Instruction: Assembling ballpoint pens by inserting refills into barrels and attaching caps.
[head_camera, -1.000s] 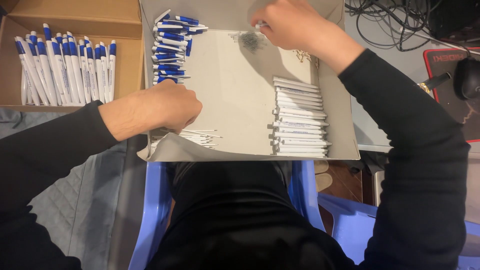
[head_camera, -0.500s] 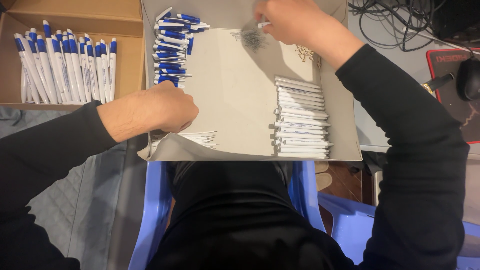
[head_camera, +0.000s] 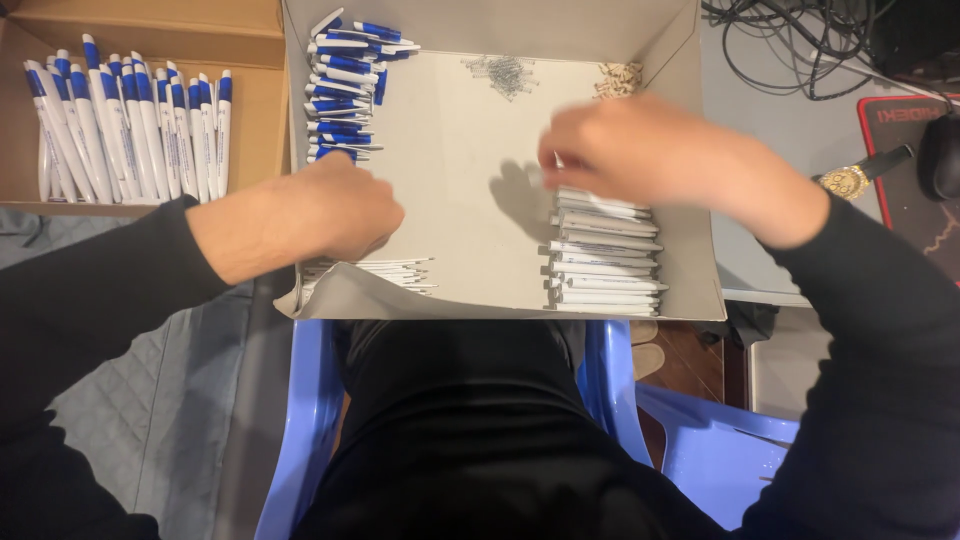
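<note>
Nearest to the camera are the person's black trousers and the blue plastic chair (head_camera: 305, 420). Just above lies the shallow grey cardboard tray (head_camera: 470, 190), resting over the lap, prob. so both hands reach every pile without stretching.

Left hand (head_camera: 320, 215) sits curled at the tray's near-left corner, over a small heap of thin white pen refills (head_camera: 385, 272); fingers are closed together, but I cannot tell if they hold something.

Right hand (head_camera: 620, 150) hovers on top of the stack of white pen barrels (head_camera: 605, 265), fingertips pinched at the upper barrel, approx. touching it. The barrels lie w/ long axis left-right, stacked parallel, ends toward the tray's middle.

Farther, a pile of blue-and-white pen tops (head_camera: 345, 85) in the far-left corner, and small metal springs (head_camera: 505, 72) by the far wall. Beyond, left, a brown cardboard box (head_camera: 150, 35) holds finished blue-white pens (head_camera: 130, 125), standing side by side, blue ends away.
</note>
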